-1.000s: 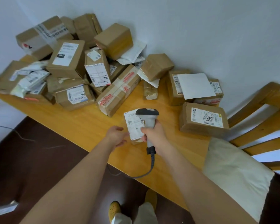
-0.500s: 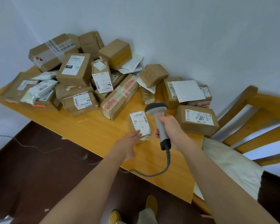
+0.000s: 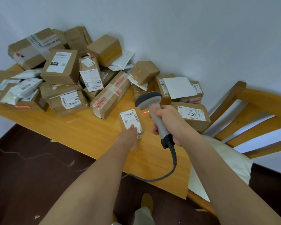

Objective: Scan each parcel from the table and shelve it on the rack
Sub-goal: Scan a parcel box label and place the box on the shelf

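Both bare forearms reach from the near edge over the smooth yellow wooden table [image 3: 81, 135]. Far left, taped brown cardboard parcels [image 3: 60, 67] are heaped against the wall. The right hand [image 3: 170, 125] wraps its curled fingers round a grey plastic scanner [image 3: 150, 101] trailing a coiled cable. The left hand [image 3: 128, 138] rests its fingers on a small white-labelled parcel [image 3: 131, 120] lying near the table's middle; whether they are curled I cannot tell.

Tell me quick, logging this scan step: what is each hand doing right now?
Left hand: grips the small labelled parcel on the table.
Right hand: grips the scanner by its handle.
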### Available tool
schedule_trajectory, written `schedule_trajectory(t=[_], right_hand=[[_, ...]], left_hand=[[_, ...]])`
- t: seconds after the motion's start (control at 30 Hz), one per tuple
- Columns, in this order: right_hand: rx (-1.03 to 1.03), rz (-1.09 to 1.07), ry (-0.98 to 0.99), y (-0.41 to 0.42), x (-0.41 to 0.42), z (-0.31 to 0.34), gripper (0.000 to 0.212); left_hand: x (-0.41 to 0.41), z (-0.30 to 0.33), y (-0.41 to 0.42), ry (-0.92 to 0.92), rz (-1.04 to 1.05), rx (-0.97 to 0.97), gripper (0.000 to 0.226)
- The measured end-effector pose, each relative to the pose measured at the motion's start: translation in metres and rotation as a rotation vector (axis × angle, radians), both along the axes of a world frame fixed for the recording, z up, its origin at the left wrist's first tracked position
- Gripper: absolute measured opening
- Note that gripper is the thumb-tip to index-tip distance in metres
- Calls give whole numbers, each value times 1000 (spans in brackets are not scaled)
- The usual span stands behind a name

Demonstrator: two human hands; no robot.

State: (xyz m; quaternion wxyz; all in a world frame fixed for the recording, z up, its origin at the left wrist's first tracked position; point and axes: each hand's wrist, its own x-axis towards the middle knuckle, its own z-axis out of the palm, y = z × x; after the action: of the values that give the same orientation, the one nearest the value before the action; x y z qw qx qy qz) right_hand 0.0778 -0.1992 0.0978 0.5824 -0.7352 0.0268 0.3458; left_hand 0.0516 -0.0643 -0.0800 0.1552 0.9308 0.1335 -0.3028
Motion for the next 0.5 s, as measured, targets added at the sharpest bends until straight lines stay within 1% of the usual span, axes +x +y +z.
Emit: schedule_trajectory(t=[0.17, 0.23, 0.33, 0.5], right_hand=[[-15, 21, -46, -2, 1, 5, 26], [-2, 24, -49, -3, 1, 7, 27], [6, 34, -35, -3, 1, 11, 30], [29, 20, -1, -3, -2, 18, 32]], left_hand=[[7, 10, 1, 48, 16, 29, 80], [7, 10, 2, 51, -4, 33, 78], [5, 10, 1, 32, -7, 40, 78], [0, 4, 0, -45, 13, 4, 67]])
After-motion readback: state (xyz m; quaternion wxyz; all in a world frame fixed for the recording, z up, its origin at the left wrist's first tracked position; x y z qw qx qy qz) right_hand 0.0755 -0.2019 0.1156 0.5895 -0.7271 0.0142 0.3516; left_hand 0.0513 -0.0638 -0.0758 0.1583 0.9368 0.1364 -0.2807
